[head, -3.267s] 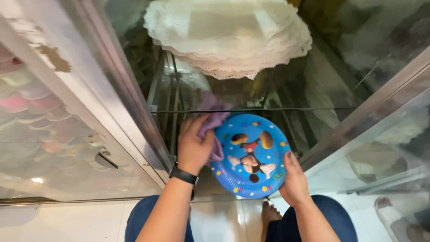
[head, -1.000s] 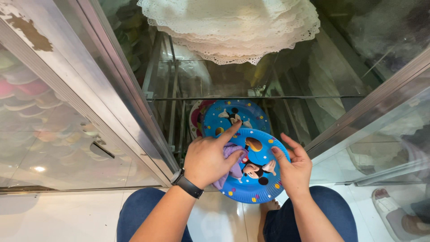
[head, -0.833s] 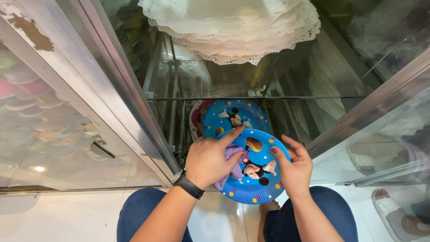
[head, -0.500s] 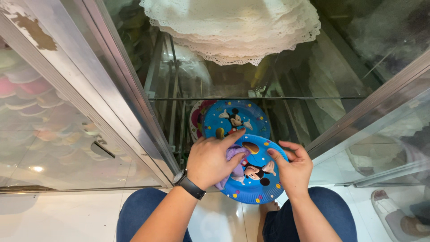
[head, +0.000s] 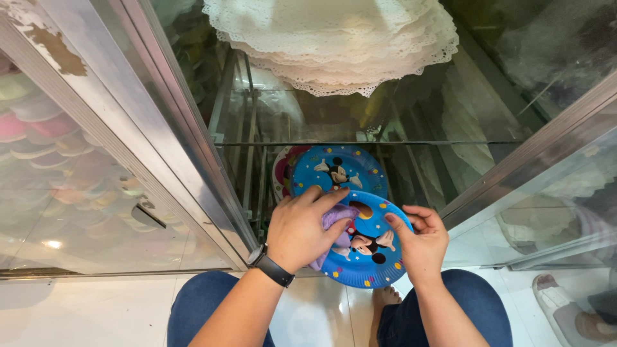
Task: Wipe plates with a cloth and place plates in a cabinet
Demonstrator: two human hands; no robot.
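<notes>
The left hand [head: 301,228] presses a purple cloth [head: 335,222] onto a blue plate [head: 366,250]; the right hand [head: 421,241] pinches the plate's rim. A second plate [head: 339,170] lies just behind on the glass shelf [head: 450,144], under white doilies [head: 334,38].

A pile of white lacy paper doilies [head: 334,38] sits on a glass shelf [head: 385,142] inside the cabinet.

Left hand [head: 301,226] presses a purple cloth [head: 335,218] on a blue paper plate [head: 369,254]; right hand [head: 421,241] grips its rim.
</notes>
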